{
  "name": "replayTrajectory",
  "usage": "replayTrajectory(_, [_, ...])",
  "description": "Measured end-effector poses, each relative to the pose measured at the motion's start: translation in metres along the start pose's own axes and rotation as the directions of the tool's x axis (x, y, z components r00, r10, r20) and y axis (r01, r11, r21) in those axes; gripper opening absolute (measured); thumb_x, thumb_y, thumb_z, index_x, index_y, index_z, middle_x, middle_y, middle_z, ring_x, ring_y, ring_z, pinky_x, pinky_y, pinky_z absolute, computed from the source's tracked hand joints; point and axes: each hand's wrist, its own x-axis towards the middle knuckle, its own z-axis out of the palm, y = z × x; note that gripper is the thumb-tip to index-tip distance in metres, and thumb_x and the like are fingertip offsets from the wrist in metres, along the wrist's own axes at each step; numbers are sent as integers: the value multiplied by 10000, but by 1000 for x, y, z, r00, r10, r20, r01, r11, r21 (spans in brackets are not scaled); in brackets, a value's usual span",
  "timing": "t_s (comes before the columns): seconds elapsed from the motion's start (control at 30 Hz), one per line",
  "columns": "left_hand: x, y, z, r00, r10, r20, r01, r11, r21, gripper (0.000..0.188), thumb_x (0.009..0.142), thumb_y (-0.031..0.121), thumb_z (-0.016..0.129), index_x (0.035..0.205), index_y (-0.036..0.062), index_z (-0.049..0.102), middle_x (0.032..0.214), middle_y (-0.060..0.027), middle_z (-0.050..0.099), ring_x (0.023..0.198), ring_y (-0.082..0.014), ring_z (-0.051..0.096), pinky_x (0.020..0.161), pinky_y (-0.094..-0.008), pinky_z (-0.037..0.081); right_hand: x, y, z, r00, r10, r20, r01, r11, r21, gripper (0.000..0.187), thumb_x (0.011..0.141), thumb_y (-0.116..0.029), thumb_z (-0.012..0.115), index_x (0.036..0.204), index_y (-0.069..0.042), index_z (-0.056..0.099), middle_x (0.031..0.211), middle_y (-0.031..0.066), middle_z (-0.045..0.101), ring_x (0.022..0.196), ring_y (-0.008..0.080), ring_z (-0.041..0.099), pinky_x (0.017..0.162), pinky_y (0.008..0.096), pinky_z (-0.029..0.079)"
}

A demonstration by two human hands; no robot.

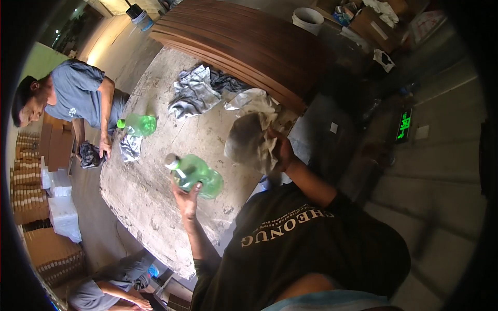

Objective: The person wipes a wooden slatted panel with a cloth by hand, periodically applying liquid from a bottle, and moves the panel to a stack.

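My left hand [187, 199] grips a green plastic bottle [199, 176] with a grey cap, held tilted over the worn, pale table [150, 202]. My right hand [282, 153] is closed on a dirty grey-white cloth [251, 142] that hangs above the table's right edge. A black sleeve and shirt fill the lower middle of the view. A second green bottle [139, 125] with a green cap lies on the table farther off.
A grey rag [193, 92] and a white rag [255, 99] lie near a stack of brown boards [244, 41]. A person in a grey shirt [78, 93] leans on the table's left side, hand on a dark cloth [91, 154]. Another person [104, 293] crouches bottom left. Cardboard stacks [31, 176] stand at the left.
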Motion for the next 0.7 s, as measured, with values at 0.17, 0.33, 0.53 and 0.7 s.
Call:
replayTrajectory(0.17, [0, 25, 16, 986, 24, 167, -40, 995, 88, 792, 651, 173, 822, 1288, 38, 372, 1100, -98, 579, 1017, -215, 554, 917, -355, 451, 26, 9, -48, 881, -430, 196, 301, 193, -934, 346, 918, -274, 451, 1139, -35, 567, 1119, 146, 588, 1070, 252, 540, 915, 349, 424])
replayTrajectory(0.33, [-7, -7, 12, 989, 0, -145, -4, 1000, -22, 794, 682, 87, 804, 1303, 64, 309, 1200, -121, 482, 1088, -223, 491, 945, -346, 419, 45, 31, -26, 901, 6, 434, 226, -860, -457, 732, 727, -244, 613, 1392, -176, 317, 1425, 120, 336, 1341, 300, 266, 1051, 502, 244])
replayTrajectory(0.53, [-29, -55, -1, 920, 30, -390, -37, 999, -10, 792, 691, 60, 792, 1311, 65, 299, 1228, -128, 457, 1122, -243, 462, 981, -371, 378, 41, 47, -54, 939, 47, 340, 212, -858, -468, 515, 751, -342, 592, 1248, -221, 532, 1429, 60, 337, 1361, 279, 214, 1022, 620, 165])
replayTrajectory(0.7, [-48, -75, -6, 950, 55, -306, -61, 998, -10, 802, 667, 89, 816, 1285, 70, 305, 1258, -127, 422, 1142, -255, 438, 985, -384, 369, 49, 49, -39, 911, 12, 412, 198, -889, -413, 264, 816, -356, 550, 954, -189, 700, 1310, 45, 475, 1308, 261, 317, 990, 672, 148])
